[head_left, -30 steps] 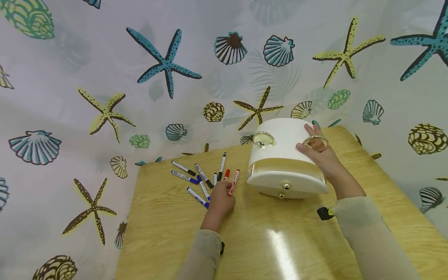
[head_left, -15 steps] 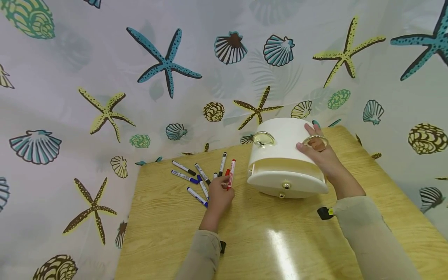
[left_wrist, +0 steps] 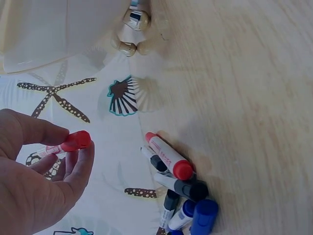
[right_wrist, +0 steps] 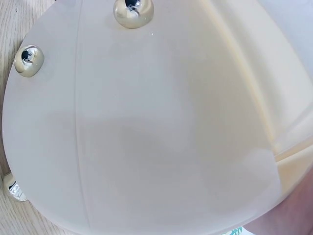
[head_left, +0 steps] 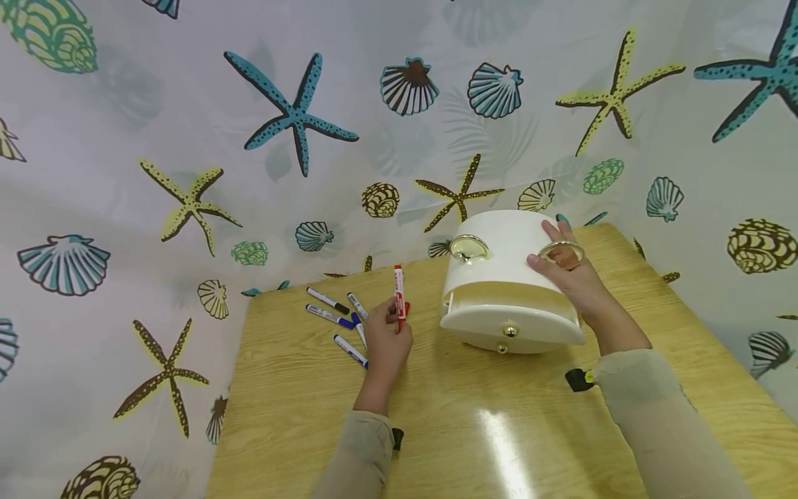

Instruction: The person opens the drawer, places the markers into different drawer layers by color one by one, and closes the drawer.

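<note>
My left hand [head_left: 388, 343] pinches a red-capped marker [head_left: 400, 294] between thumb and fingers, above the table. In the left wrist view its red cap [left_wrist: 77, 140] shows at the fingertips. Just below lie several loose markers [head_left: 350, 350] with blue, black and red caps; my hand hides some of them. A second red marker [left_wrist: 168, 157] lies on top of this group. My right hand [head_left: 576, 281] holds the right end of a white drawer box [head_left: 505, 239], thumb on its top by a gold ring handle. The upper drawer [head_left: 480, 319] is pulled partly out.
The wooden table [head_left: 299, 430] meets a shell-and-starfish patterned curtain [head_left: 349, 90] behind and at the sides. Gold knobs [right_wrist: 133, 11] stick out from the drawer fronts. A second ring handle [head_left: 469, 247] stands on the box's left side.
My left hand has lifted the red marker and moved slightly up and left, over the other markers. The marker has turned more upright. My right hand and the box have stayed still.
</note>
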`<action>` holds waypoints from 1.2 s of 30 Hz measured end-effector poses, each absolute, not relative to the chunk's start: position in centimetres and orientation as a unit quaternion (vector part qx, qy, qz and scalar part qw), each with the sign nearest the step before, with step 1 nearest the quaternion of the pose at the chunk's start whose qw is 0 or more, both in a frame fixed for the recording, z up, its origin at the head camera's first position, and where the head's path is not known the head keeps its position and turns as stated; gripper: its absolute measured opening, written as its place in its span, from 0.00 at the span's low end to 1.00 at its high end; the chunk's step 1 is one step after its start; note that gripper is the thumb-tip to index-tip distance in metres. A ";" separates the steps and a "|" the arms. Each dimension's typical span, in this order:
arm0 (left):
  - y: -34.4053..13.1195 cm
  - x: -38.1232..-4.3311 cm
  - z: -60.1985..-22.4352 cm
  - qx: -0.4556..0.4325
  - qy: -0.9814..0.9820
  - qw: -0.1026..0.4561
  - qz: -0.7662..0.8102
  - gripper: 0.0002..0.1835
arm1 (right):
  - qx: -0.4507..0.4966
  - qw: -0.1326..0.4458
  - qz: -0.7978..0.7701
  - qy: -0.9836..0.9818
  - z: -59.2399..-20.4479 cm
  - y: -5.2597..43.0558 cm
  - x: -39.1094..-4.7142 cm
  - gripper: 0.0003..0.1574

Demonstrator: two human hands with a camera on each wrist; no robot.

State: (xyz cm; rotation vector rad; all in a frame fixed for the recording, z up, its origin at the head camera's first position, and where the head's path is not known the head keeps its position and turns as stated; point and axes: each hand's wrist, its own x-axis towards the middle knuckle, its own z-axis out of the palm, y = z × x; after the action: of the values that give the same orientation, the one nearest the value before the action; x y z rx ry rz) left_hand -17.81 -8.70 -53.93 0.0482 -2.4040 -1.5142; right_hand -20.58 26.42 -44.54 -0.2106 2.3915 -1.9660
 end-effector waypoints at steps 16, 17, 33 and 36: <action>-8.5 -17.3 -51.3 -0.023 -0.801 0.179 -0.571 0.28 | -0.074 0.015 -0.639 0.766 -44.5 26.4 -20.6 0.16; -8.5 -17.3 -51.1 -0.027 -0.800 0.181 -0.572 0.28 | -0.073 0.016 -0.637 0.767 -44.5 26.4 -20.6 0.17; -8.1 -16.3 -48.8 -0.078 -0.779 0.190 -0.592 0.28 | -0.071 0.016 -0.637 0.768 -44.6 26.3 -20.5 0.19; -8.0 -16.1 -48.4 -0.094 -0.772 0.198 -0.596 0.29 | -0.068 0.014 -0.634 0.770 -44.6 26.3 -20.5 0.18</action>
State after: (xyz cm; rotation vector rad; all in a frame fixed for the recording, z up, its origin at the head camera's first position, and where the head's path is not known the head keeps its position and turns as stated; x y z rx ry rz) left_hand -16.14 -8.05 -48.45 -0.2641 -2.1613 -1.6675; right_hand -20.52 26.26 -44.58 -0.2120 2.3977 -1.9743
